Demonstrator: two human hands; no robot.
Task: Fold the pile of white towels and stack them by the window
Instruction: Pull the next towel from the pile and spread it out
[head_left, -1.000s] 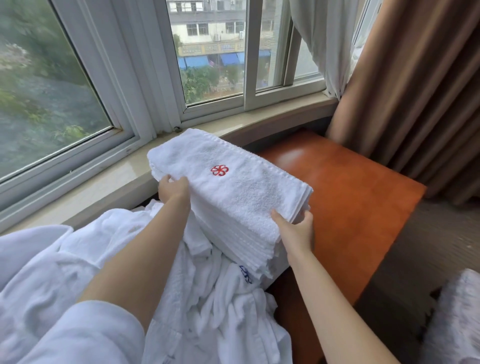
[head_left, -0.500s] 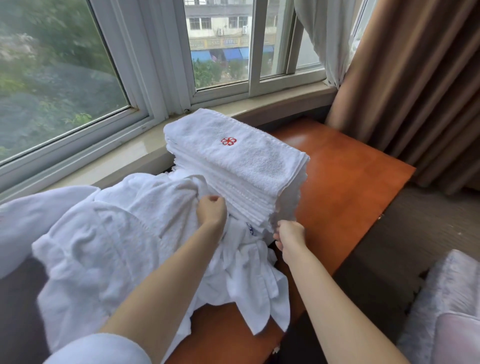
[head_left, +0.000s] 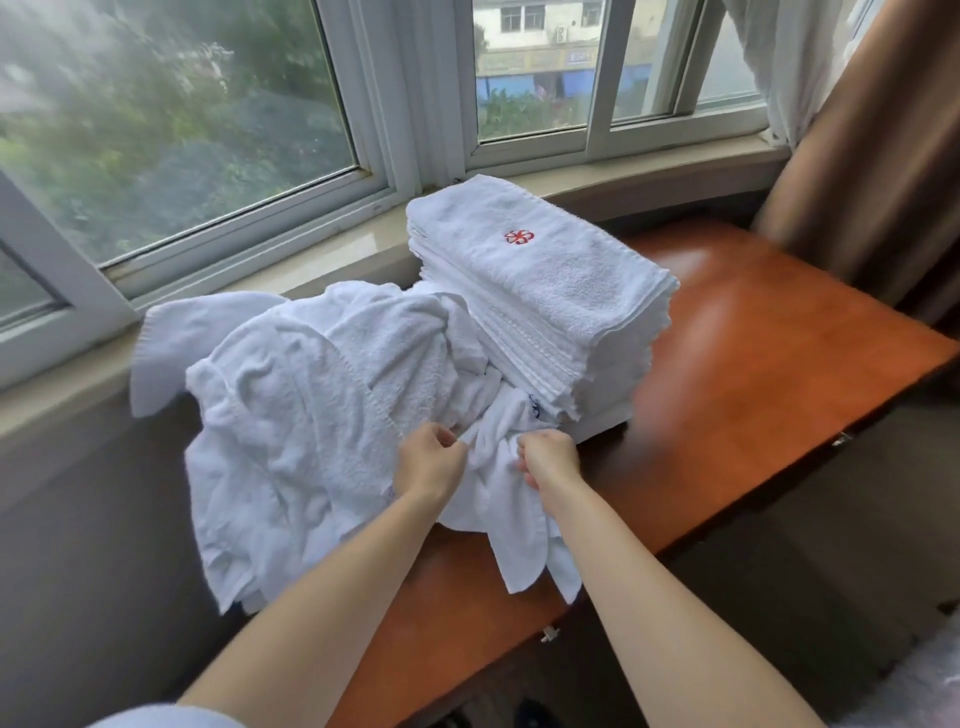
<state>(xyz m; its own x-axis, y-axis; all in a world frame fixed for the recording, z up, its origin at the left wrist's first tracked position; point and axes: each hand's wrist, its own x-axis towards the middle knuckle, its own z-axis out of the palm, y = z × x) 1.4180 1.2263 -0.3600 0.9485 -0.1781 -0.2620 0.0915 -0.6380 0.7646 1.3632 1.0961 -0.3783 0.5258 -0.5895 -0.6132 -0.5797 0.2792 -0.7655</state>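
- Folded stack (head_left: 545, 291) sits on the surface (head_left: 753, 364), against the window sill (head_left: 322, 260).
- Unfolded towels (head_left: 291, 415) lie left of the stack, touching it.
- Left hand (head_left: 431, 460) and right hand (head_left: 545, 457) each grip one crumpled towel (head_left: 498, 499) just before the stack.

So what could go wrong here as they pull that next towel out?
Both hands, left hand and right hand, grip a crumpled towel that seems tucked against the folded stack; tugging might topple it. The loose pile overhangs the wooden table edge and could slide off.
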